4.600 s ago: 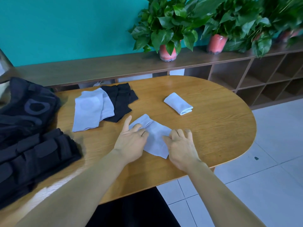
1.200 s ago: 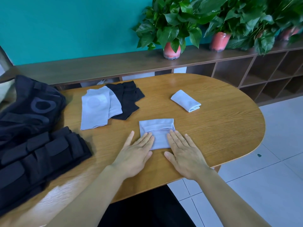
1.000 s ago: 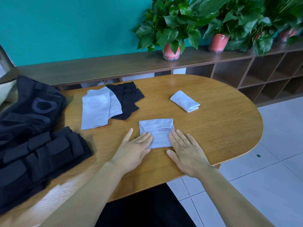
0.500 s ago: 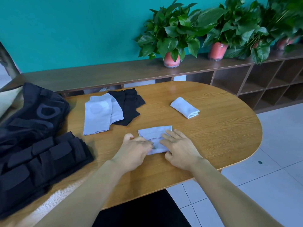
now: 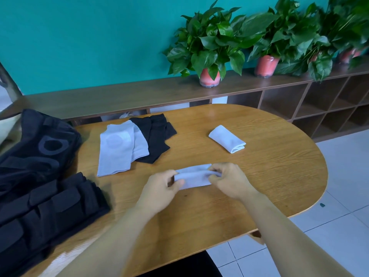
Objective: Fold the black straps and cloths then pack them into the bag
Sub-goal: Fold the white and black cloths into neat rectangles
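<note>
My two bare forearms reach forward from the bottom of the view over a wooden oval table [image 5: 249, 196]. My left hand [image 5: 159, 188] and my right hand [image 5: 231, 180] meet near the middle of the table, each with its fingers curled round one end of a small pale grey cloth [image 5: 194, 176]. The cloth is folded into a short band, and it sits between my hands just above or on the tabletop; I cannot tell which. My left thumb presses on its left end, and my right fingertips pinch its upper right edge.

To my left, at the table's near edge, lies a stack of black straps [image 5: 46, 212] with padded flaps. Behind it, further left, stands a black bag [image 5: 40, 144] with a grey ring-shaped mark on its side.

Beyond my hands, toward the far left of the table, two flat pale grey cloths [image 5: 117, 150] lie overlapped, and they partly cover a black cloth [image 5: 157, 134] just to their right. Well apart, on the far right of the table, lies a white cloth [image 5: 227, 138] already rolled into a neat bundle.

Past the table runs a low brown shelf unit [image 5: 299, 100] with open cubbies. Leafy green plants in red pots [image 5: 209, 76] stand on top of it, against a teal wall [image 5: 79, 37].
</note>
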Available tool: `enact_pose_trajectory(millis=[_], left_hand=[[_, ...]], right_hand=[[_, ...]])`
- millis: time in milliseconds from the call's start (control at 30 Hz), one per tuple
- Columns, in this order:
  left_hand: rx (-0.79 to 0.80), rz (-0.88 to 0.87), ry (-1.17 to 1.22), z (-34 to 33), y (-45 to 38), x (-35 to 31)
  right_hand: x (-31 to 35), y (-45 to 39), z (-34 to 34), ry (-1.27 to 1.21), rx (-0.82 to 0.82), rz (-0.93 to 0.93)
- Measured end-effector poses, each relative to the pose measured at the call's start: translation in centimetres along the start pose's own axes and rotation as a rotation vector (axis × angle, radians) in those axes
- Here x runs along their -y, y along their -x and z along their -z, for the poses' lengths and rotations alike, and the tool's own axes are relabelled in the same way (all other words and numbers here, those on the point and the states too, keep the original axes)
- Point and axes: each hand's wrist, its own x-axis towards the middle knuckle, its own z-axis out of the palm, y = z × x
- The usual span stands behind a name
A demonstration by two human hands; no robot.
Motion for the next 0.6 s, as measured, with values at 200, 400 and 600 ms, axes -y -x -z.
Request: enact_pose_trajectory(millis=[200, 400, 600], left_hand=[[-0.097, 0.307, 0.132, 0.1, -3.3, -0.6], [-0.187, 0.463, -0.129, -0.9, -4.6, -0.6], [-0.171, 0.479, -0.371, -1.3, -4.7, -0.7]], right_hand=[[0.1, -3.4, -0.1, -0.150, -0.104, -0.160], [0.5, -4.9, -1.7, 0.083, -0.198, -0.278], [-0.2, -5.4, -2.9, 0.277, -0.266, -0.318]])
